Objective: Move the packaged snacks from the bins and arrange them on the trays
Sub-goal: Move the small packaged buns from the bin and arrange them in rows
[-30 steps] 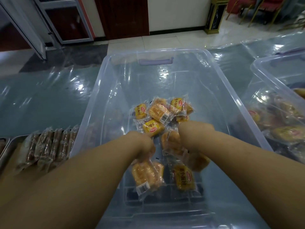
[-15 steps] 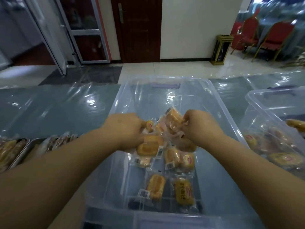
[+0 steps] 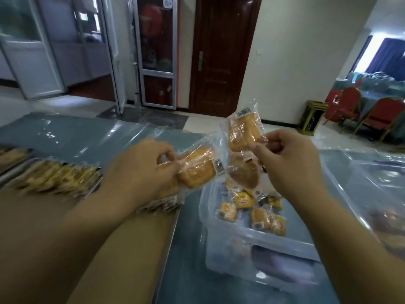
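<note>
left grip (image 3: 142,170) is curled round one clear-wrapped golden cake (image 3: 197,170), fingers and thumb pinching the wrapper's end, the barcode end pointing right. right grip (image 3: 289,163) pinches two more packets by their edges: an upright cake (image 3: 243,130) with its barcode on top, and a darker packet (image 3: 243,174) hanging just below it. all three are held up in the air, over the clear bin (image 3: 285,244) – a handful of loose snacks (image 3: 243,199) lie on its bottom. just left of the bin sits a metal tray (image 3: 169,235) with a blurred row of packets (image 3: 61,176) along its far side. a second bin (image 3: 377,178) stands to the right. everything rests on the plastic-covered table (image 3: 76,137).
</note>
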Demonstrator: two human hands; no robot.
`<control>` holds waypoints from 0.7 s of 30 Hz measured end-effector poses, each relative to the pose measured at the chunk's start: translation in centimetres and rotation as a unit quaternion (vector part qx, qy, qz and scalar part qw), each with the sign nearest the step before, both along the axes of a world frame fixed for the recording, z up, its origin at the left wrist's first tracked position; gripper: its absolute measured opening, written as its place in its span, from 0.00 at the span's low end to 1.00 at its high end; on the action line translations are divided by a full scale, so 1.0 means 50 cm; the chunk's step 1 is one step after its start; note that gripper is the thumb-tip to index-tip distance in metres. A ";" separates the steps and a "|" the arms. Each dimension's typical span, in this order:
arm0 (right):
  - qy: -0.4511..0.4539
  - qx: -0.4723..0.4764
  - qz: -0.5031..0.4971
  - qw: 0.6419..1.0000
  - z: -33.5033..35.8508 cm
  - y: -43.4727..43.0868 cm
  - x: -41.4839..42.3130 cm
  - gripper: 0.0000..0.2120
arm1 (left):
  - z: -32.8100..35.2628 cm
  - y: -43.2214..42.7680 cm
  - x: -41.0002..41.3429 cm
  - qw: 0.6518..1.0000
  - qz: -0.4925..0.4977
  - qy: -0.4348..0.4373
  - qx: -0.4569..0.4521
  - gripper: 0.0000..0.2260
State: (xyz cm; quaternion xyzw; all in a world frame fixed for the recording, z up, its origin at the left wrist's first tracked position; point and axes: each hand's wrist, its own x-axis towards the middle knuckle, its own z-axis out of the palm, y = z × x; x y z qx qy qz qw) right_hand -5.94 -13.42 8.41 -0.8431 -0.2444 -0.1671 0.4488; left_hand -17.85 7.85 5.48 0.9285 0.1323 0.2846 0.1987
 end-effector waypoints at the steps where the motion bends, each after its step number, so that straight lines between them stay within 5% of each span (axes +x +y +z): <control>1: 0.003 0.002 0.008 1.000 0.000 0.027 -0.031 0.05 | -0.007 0.026 -0.040 1.000 0.012 -0.007 -0.005 0.09; 11: 0.060 -0.007 0.091 0.994 -0.115 0.364 -0.362 0.05 | -0.115 0.309 -0.452 0.981 0.108 -0.009 -0.160 0.04; 16: 0.086 -0.049 0.147 0.984 -0.194 0.516 -0.483 0.06 | -0.181 0.430 -0.601 0.943 0.191 0.036 -0.271 0.04; 21: 0.118 -0.085 0.177 0.973 -0.261 0.648 -0.544 0.06 | -0.236 0.552 -0.699 0.936 0.241 0.040 -0.253 0.03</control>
